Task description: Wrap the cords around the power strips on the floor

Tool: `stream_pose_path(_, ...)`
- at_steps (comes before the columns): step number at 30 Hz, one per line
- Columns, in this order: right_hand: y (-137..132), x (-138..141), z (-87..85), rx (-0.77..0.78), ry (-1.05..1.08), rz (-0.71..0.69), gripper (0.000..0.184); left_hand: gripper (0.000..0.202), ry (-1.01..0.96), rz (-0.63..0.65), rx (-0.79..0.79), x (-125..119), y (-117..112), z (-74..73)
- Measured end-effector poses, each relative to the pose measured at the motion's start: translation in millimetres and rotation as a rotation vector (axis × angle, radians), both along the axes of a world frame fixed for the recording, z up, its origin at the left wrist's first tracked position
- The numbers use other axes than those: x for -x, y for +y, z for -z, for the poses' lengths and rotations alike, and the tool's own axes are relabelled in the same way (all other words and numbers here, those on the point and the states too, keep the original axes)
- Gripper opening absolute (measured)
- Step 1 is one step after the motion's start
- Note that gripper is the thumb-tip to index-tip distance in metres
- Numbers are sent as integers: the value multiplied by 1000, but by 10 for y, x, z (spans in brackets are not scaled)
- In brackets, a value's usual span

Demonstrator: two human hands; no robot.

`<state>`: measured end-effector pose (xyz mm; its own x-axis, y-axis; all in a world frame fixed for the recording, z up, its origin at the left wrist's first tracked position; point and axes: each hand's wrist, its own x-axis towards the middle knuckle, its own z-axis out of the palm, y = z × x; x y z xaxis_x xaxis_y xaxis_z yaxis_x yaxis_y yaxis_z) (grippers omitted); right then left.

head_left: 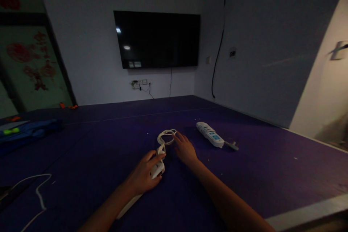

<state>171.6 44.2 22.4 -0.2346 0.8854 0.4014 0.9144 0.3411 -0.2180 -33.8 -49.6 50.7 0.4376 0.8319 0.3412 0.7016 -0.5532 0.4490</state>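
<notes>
Cord [204, 129] already wraps the blue-socketed strip [215, 139], while loose loops [160, 138] lie unwrapped ahead of the white strip [157, 169] clasped under the left hand [145, 174], the right hand [186, 150], fingers apart, at their edge.

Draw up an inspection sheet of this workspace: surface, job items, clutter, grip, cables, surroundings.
Surface: purple top, small white flecks scattered on it.
Job items: long white strip, partly covered by the left hand; looped cord just beyond it.
Clutter: white power strip with wound cord, right of the hands; blue cloth at far left.
Grip: left on the long white strip; right hand at the looped cord, pinch unclear.
Cables: white cable at near left; black cable hanging along the right wall.
Surroundings: wall-mounted screen, sockets below it.
</notes>
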Motion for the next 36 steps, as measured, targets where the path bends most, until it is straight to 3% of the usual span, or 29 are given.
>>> stream_pose_path(9,189,-34,145,-19,-79,-104,46,70,49,-19,28,87,15,33)
stream_pose_path(15,189,12,101,-49,-99,-130,25,67,28,-65,-35,146,33,46)
stream_pose_path(28,-113,274,-125,37,-161,-186,25,55,-82,-286,-112,519,367,153)
stream_pose_path(36,-358,528,-98,108,-44,-454,36,54,38,-497,-59,658,546,256)
